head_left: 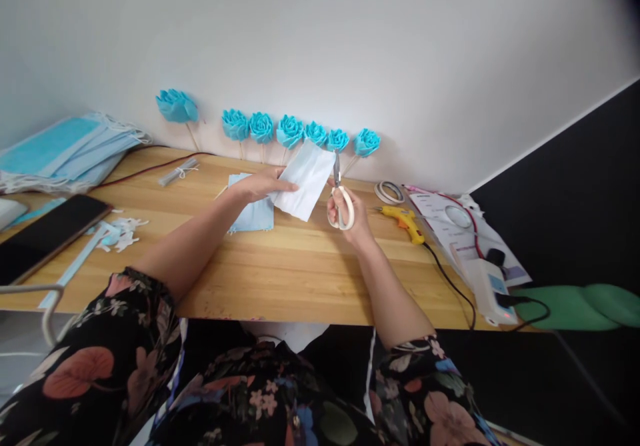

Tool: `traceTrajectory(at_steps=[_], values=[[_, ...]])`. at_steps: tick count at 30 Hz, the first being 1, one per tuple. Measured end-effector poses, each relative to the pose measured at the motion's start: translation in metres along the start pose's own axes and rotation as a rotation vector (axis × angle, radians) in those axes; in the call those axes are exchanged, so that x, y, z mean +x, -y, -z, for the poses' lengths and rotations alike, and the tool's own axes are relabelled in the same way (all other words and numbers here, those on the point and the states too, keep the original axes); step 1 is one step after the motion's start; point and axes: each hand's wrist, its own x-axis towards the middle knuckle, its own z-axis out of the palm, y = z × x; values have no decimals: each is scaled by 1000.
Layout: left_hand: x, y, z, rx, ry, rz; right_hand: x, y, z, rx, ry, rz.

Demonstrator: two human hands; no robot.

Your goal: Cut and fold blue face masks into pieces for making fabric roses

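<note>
My left hand [267, 185] pinches a white rectangular sheet [306, 179], thumb on top, and holds it tilted above the table. White-handled scissors [343, 207] are in my right hand [354, 216], fingers through the loops. Their blades point away from me, close to the sheet's right edge; whether they touch it I cannot tell. Under my left hand lies a light blue mask sheet [254, 214], partly hidden. Behind the hands, several blue rose-like flowers [261, 128] on thin sticks lean against the wall.
On the left are a stack of blue masks [65, 149], a phone [50, 233] and white scraps [120, 233]. A yellow glue gun [404, 222], tape rolls [389, 193], a printed paper [450, 223] and a power strip [494, 293] with cords stand right. The table's front edge is near me.
</note>
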Motion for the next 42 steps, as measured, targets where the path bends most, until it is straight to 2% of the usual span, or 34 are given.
traceTrajectory(at_steps=[2,5,11,14,17,20,26,31,35,39,42], values=[[-4,-4,6,-49,-12,-1,2,0,2,11,-7,-3],[-9,-15,12,-162,-90,-84,3,-1,2,28,-2,-9],[-10,-35,13,-354,-370,-263,-3,1,-9,107,44,-71],[-9,-33,6,-446,-455,-331,-9,3,-16,143,72,-108],[-12,-24,-1,-517,-497,-278,-13,4,-21,140,78,-127],[-20,-13,-5,-579,-499,-243,-12,3,-21,147,77,-112],[-44,3,-10,-582,-395,-210,-6,-3,-17,161,69,-103],[-47,16,-12,-428,-385,-88,-2,-8,-18,170,64,-105],[-45,20,-9,-315,-304,-98,2,-11,-16,189,26,-105],[-43,19,-4,-330,-403,-135,2,-7,-12,213,-6,-103],[-44,15,-3,-388,-443,-180,-1,-2,-13,260,23,-95]])
